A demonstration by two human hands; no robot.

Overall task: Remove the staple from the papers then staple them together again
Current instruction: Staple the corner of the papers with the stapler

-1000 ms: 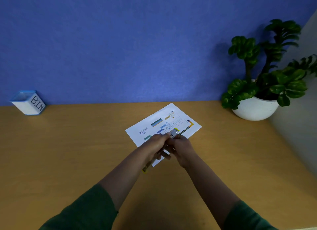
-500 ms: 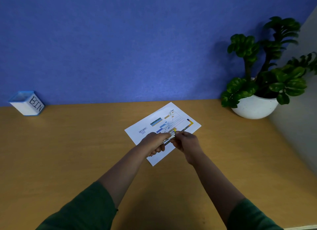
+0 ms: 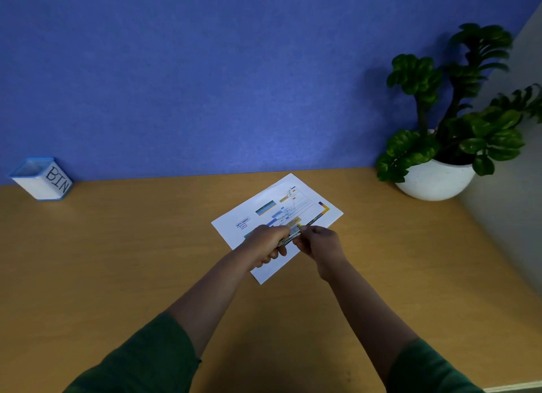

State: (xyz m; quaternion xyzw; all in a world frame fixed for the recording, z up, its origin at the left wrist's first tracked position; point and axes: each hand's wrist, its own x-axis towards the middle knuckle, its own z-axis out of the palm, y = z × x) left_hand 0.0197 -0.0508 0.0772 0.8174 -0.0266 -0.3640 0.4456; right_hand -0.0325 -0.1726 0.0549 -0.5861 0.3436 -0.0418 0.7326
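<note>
Left hand (image 3: 268, 243) grasps the stapler (image 3: 289, 236) over the papers (image 3: 275, 216), right hand (image 3: 318, 241) has shifted from clasping its body to pinching at its nose just beside the left grip, likely readying to re-staple.

Dim, bluish, uneven light with a brighter patch on the wall (image 3: 234, 84), soft shadow left of the plant (image 3: 457, 105), desk (image 3: 117, 260) darker near the camera, wide-angle bending at the edges, hands slightly blurred, no glare.
</note>
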